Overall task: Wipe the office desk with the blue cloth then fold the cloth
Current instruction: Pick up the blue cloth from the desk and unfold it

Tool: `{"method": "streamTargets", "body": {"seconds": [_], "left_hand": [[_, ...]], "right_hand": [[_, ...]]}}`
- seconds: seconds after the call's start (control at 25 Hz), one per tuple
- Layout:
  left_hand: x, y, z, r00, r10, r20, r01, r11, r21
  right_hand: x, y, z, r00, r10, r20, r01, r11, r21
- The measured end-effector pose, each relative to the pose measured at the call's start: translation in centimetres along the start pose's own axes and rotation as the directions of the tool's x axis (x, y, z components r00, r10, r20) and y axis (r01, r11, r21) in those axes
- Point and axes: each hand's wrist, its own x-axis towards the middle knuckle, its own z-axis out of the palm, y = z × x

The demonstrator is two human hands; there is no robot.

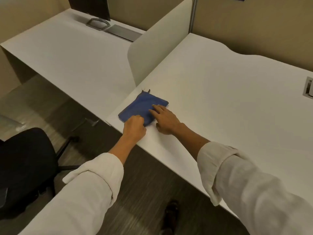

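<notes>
The blue cloth (141, 106) lies folded into a small flat rectangle near the left front corner of the white office desk (220, 92). My left hand (134, 128) is curled at the cloth's near corner, fingers closed on its edge. My right hand (165, 120) rests flat with fingers spread, the fingertips pressing on the cloth's right side and the palm on the desk. Both sleeves are rolled up.
A white divider panel (157, 43) stands upright just behind the cloth, between this desk and the neighbouring desk (67, 60), which carries a monitor (91, 7). A black chair (25, 167) stands on the floor at left. A cable grommet (309, 88) sits at the desk's right edge.
</notes>
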Motion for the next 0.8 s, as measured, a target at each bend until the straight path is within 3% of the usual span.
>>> {"method": "streamTargets", "body": {"seconds": [0.08,0.2,0.32,0.48,0.56,0.68,0.8], "left_hand": [[0.6,-0.6,-0.7,0.999,-0.008,-0.045,0.004,0.995,-0.101],[1.7,-2.0,-2.4,0.996,0.07,-0.055,-0.083,0.956,-0.282],[3.0,-2.2,-4.6,0.992,0.094,-0.088,-0.122,0.908,-0.401],[4.1,0.1,-6.7,0.978,0.041,-0.206,-0.15,0.82,-0.553],[4.5,2.5,-7.5,0.984,-0.009,-0.175,-0.116,0.719,-0.686],[4.4,7.3,-7.8,0.997,-0.07,-0.021,0.017,0.492,-0.87],[3.6,12.1,-7.0,0.974,0.081,0.213,0.187,0.247,-0.951]], "right_hand": [[0.9,0.0,-0.3,1.0,-0.007,0.026,0.009,0.996,-0.083],[2.2,0.2,-0.5,0.996,0.003,-0.092,-0.011,0.996,-0.083],[2.7,0.8,-1.5,0.963,0.061,-0.264,-0.047,0.997,0.06],[0.4,2.5,-5.4,0.95,0.029,-0.311,0.117,0.89,0.44],[-2.1,3.9,-7.5,0.962,0.075,-0.263,0.084,0.834,0.545],[-7.2,6.5,-9.8,0.958,0.216,-0.187,-0.036,0.74,0.672],[-13.6,8.4,-11.2,0.891,0.444,-0.093,-0.127,0.441,0.889]]}}
